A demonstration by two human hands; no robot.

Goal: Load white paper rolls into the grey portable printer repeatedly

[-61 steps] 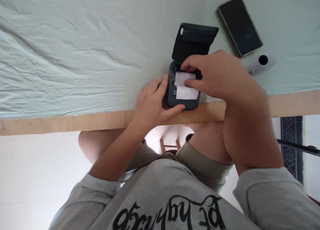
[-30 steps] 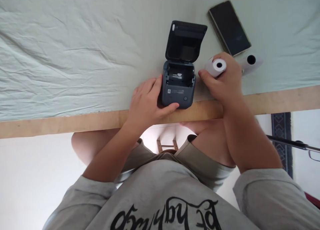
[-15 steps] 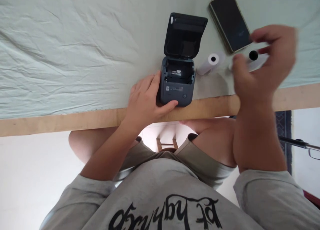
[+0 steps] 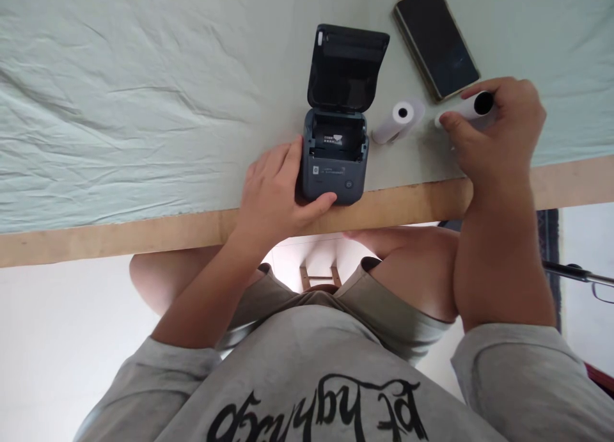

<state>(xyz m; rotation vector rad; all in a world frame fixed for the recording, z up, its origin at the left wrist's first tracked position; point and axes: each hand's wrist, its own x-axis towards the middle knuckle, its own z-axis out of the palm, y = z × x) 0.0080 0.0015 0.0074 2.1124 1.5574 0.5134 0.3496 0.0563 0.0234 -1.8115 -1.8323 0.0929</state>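
A small dark grey printer [image 4: 333, 167] sits near the table's front edge with its lid [image 4: 346, 68] swung open and its paper bay empty. My left hand [image 4: 275, 196] grips the printer's left side and front. A white paper roll [image 4: 398, 121] lies on the cloth just right of the printer. My right hand [image 4: 499, 138] is closed round a second white roll with a dark core [image 4: 467, 109], further right.
A black phone [image 4: 435, 40] lies face up behind the rolls. A pale green cloth [image 4: 144, 96] covers the table, whose wooden edge [image 4: 119, 237] runs across the view. My knees and grey shirt show below the edge.
My right hand lifted the paper roll out of the printer, set it down beside the printer, then moved right and closed on the other roll. My left hand stayed on the printer.
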